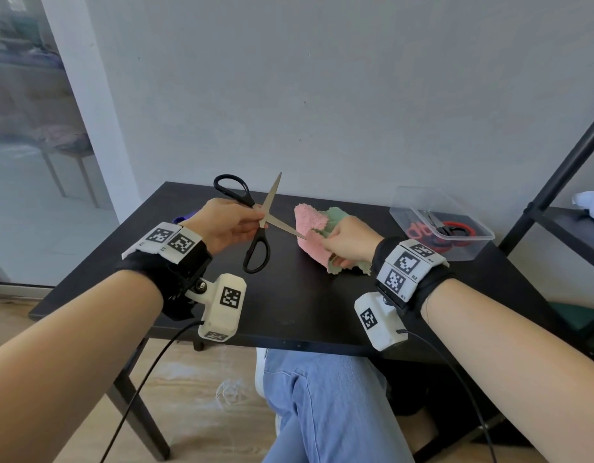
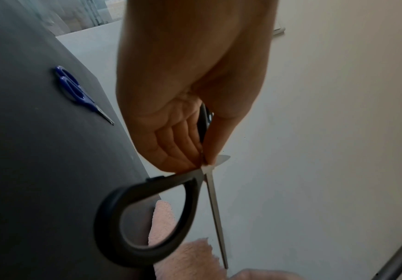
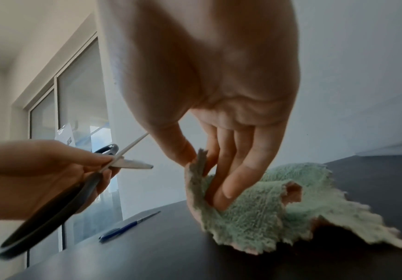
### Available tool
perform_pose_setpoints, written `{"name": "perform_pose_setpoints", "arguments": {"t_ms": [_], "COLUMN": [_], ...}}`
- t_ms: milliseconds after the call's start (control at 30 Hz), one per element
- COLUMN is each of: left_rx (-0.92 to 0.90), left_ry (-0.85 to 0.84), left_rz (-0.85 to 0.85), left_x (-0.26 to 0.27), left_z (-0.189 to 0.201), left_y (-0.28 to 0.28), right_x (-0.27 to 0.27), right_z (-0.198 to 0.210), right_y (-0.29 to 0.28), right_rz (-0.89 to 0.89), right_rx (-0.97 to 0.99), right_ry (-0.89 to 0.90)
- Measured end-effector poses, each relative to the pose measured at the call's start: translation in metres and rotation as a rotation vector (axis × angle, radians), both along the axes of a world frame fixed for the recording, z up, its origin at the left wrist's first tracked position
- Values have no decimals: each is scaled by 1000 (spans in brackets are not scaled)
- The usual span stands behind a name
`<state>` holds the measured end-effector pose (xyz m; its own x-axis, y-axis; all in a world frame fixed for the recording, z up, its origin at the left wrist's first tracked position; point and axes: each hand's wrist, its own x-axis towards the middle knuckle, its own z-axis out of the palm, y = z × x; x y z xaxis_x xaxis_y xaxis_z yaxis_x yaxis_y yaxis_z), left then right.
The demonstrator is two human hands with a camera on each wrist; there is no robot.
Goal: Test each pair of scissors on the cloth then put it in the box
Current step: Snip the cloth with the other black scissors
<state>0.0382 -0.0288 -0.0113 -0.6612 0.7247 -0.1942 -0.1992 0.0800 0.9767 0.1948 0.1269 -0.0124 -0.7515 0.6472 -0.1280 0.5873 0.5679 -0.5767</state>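
Note:
My left hand (image 1: 255,220) pinches the black-handled scissors (image 1: 259,233) at the pivot, above the table. The blades stand spread wide: one points up, the other reaches right to the edge of the cloth (image 1: 310,222). Both handle loops are free of fingers. In the left wrist view my fingertips (image 2: 195,159) grip the blades' crossing point. My right hand (image 1: 325,237) pinches the pink-and-green cloth (image 3: 255,208) between thumb and fingers, lifting its near edge off the table. A clear plastic box (image 1: 483,233) stands at the right with red-handled scissors (image 1: 456,225) inside.
Blue-handled scissors (image 2: 75,91) lie on the black table (image 1: 322,305) at the far left, behind my left hand. A dark metal shelf frame (image 1: 556,182) rises at the right beside the box. A white wall stands behind the table.

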Motion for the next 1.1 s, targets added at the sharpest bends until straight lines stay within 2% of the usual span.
{"name": "perform_pose_setpoints", "arguments": {"t_ms": [300,400,633,933,1100], "left_rx": [-1,1,16,72,97], "left_ry": [44,54,44,-3,-14], "left_rz": [-129,-152,-167,-166,-156], "left_x": [-4,-4,-3,-6,-10], "left_z": [7,8,10,12,19], "left_y": [22,33,50,71,82], "right_x": [-15,-23,-33,-39,-41], "right_z": [18,24,21,19,29], "right_y": [17,18,23,41,49], "right_rz": [-21,-1,11,31,35], "right_rx": [-228,-246,-324,-307,-406], "right_ry": [359,437,526,522,555]}}
